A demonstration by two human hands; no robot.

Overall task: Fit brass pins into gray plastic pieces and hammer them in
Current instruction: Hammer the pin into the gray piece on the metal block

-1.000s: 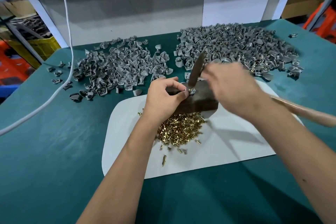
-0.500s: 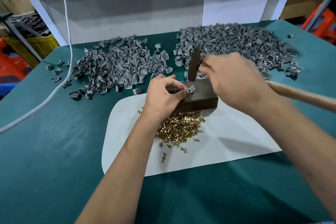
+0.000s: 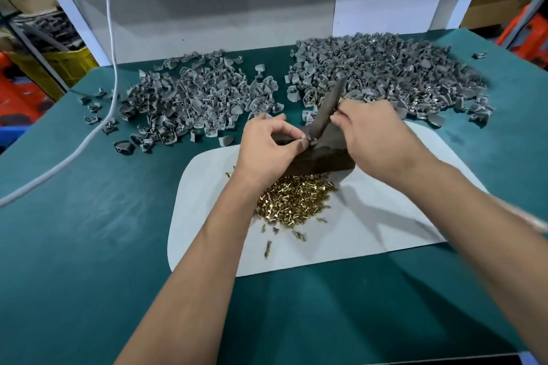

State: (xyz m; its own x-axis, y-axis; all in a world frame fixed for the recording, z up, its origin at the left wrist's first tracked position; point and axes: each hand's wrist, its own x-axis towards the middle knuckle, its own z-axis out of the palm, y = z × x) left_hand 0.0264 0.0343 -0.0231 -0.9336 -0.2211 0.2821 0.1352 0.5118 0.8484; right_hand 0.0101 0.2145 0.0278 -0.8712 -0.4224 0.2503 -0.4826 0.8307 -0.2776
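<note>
On a dark block [image 3: 329, 154] my left hand [image 3: 267, 148] pinches a small gray plastic piece [image 3: 308, 139] between thumb and fingers. My right hand [image 3: 376, 133] grips a hammer just under its dark head [image 3: 329, 109], whose lower end touches the piece. The wooden handle [image 3: 530, 221] runs back past my right forearm, blurred. A heap of brass pins [image 3: 293, 201] lies on the white mat [image 3: 370, 234] just in front of the block. Two heaps of gray pieces lie behind, the left heap [image 3: 195, 104] and the right heap [image 3: 385, 74], which shows brass among its pieces.
A green cloth [image 3: 89, 246] covers the table. A white cable [image 3: 109, 38] hangs down at the left and trails across the cloth. Loose gray pieces [image 3: 95, 109] lie scattered at the left. A gray back panel stands behind the heaps; yellow and orange crates sit beyond the table's sides.
The hammer head rose half a second ago and has come back down onto the gray piece. My left hand has kept its pinch on the piece at the block.
</note>
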